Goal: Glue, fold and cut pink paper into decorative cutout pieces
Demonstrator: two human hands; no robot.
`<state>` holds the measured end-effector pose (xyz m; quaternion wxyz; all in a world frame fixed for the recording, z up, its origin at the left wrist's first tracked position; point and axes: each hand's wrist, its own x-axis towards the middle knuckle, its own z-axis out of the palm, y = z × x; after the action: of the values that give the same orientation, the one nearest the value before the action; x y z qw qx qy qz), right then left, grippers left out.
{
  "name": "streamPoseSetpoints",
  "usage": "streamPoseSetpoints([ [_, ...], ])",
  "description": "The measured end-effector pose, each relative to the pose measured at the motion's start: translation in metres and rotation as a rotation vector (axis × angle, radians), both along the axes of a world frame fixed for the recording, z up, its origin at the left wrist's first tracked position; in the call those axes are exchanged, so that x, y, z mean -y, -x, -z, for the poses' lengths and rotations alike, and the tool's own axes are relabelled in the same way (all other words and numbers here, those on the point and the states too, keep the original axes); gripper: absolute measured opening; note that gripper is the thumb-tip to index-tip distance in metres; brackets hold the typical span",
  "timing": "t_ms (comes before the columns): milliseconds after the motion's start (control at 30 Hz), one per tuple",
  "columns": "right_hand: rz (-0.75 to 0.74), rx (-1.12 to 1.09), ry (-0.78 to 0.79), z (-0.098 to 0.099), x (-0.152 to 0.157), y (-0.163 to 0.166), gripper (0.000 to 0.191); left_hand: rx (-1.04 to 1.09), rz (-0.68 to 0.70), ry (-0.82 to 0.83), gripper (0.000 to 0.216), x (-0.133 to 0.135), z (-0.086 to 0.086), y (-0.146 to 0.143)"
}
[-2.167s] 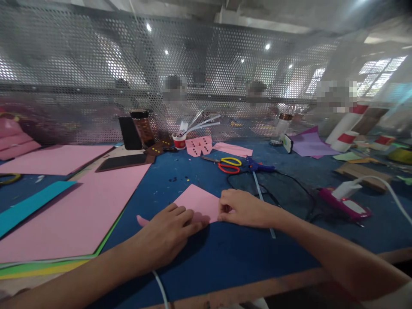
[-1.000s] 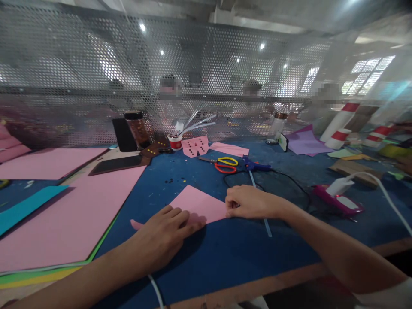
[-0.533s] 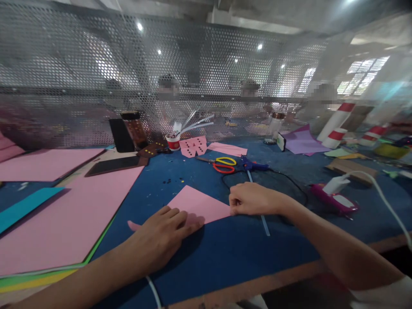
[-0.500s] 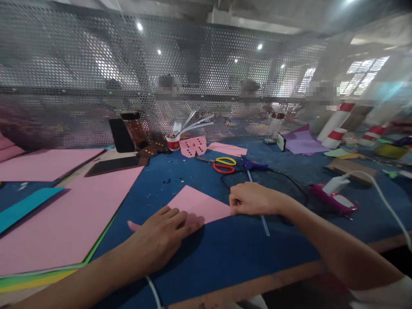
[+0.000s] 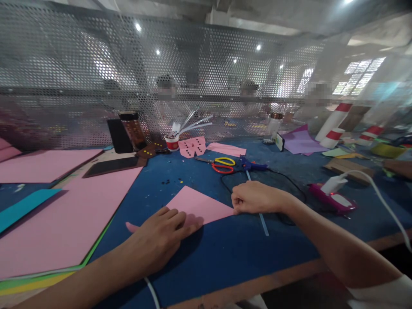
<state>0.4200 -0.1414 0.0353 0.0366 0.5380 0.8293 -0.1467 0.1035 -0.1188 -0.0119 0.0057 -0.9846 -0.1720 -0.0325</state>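
A folded piece of pink paper (image 5: 199, 204) lies on the blue tabletop in front of me, tapering to a point at its right. My left hand (image 5: 164, 234) rests over its left lower part, fingers laid on the sheet. At the pointed corner, my right hand (image 5: 251, 198) has its fingers curled in and closed on the paper's tip. A small pink strip (image 5: 131, 227) sticks out left of my left hand. Beyond the paper lie scissors (image 5: 223, 165) with red and yellow handles, and a blue glue gun (image 5: 252, 164) whose glue stick passes behind my right hand.
Large pink sheets (image 5: 96, 214) and a blue strip (image 5: 28, 206) lie at left. A phone (image 5: 111, 166), a red-and-white cup (image 5: 172, 143) and a dotted pink cutout (image 5: 192, 147) sit farther back. A magenta power strip (image 5: 337, 201) with a cable is at right.
My right hand and the paper's pointed corner have shifted very slightly to the right. My left hand stays on the paper; the view has moved a little.
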Motion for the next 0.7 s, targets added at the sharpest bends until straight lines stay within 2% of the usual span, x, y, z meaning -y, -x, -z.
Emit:
streamPoseSetpoints([
  [500, 0.02, 0.039, 0.033, -0.0084, 0.0031, 0.0001, 0.013, -0.01, -0.004, 0.009, 0.06, -0.0011, 0.001, -0.0011],
  [700, 0.03, 0.058, 0.045, -0.0103, 0.004, 0.0006, 0.011, 0.007, -0.004, -0.013, 0.055, 0.0001, 0.0005, -0.0021],
])
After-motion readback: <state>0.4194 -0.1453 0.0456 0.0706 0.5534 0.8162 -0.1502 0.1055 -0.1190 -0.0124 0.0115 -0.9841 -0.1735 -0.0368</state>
